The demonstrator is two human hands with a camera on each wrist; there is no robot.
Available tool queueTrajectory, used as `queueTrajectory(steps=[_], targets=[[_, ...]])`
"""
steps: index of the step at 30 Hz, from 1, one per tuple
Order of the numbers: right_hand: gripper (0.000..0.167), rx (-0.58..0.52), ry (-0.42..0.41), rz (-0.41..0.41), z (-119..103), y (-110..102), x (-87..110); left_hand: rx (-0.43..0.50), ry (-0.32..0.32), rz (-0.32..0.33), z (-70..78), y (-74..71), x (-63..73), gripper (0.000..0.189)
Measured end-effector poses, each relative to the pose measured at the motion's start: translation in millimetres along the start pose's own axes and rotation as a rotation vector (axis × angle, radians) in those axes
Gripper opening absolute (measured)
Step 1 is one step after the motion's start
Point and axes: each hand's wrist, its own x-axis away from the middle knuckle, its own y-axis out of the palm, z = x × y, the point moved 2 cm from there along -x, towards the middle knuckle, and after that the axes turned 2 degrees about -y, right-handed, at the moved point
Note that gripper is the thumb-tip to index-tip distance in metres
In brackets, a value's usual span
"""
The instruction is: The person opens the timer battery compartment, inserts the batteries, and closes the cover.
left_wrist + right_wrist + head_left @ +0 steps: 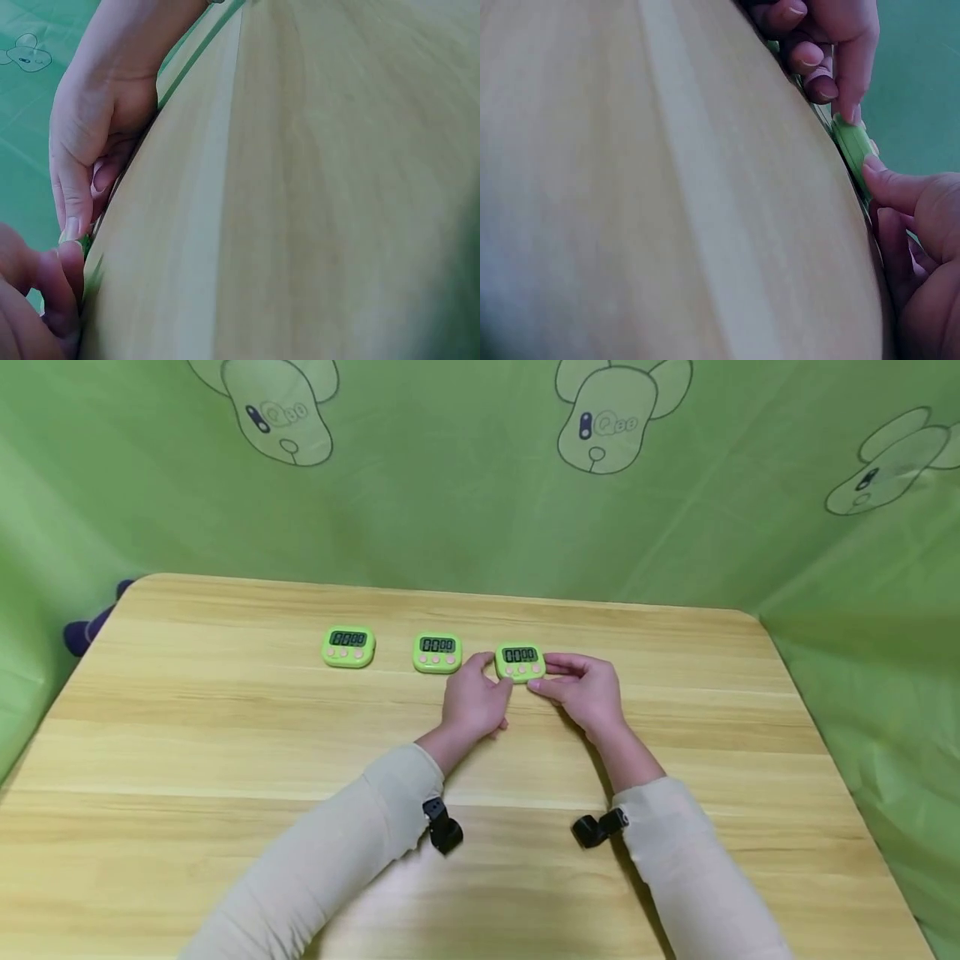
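Observation:
Three green digital kitchen timers lie in a row on the wooden table, each with a dark display and pink buttons. Both hands are at the rightmost timer (521,663), whose display reads 00 00. My left hand (476,697) pinches its left side, thumb along the near edge. From the right, my right hand (589,693) grips the other end, its thumb at the near right corner. In the right wrist view the green side of that timer (853,150) shows between the two thumbs. The middle timer (437,653) sits just left of my left hand; the left timer (348,647) is farther off.
The wooden table (300,735) has its far edge behind the timers. A green curtain (450,510) with mouse-head drawings hangs behind and at both sides. Something dark purple (78,637) shows beyond the table's left edge.

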Motion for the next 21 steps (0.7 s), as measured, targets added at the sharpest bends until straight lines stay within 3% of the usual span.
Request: queueTrajectory(steps=[4, 11, 17, 21], targets=[[0.048, 0.016, -0.011, 0.036, -1.5, 1.5, -0.5, -0.025, -0.027, 0.027, 3.1, -0.4, 0.5, 0.053], [0.047, 0.039, -0.012, 0.059, -1.4, 2.6, 0.3, -0.010, -0.054, 0.020, 3.6, -0.8, 2.6, 0.053], [0.058, 0.050, -0.027, 0.039, -4.7, 3.4, 3.5, 0.080, -0.005, 0.049, -2.1, -7.5, 12.5, 0.055], [0.071, 0.078, -0.029, 0.025, -9.7, 5.9, 8.9, 0.005, 0.061, 0.062, -5.9, -16.9, 22.7, 0.055]])
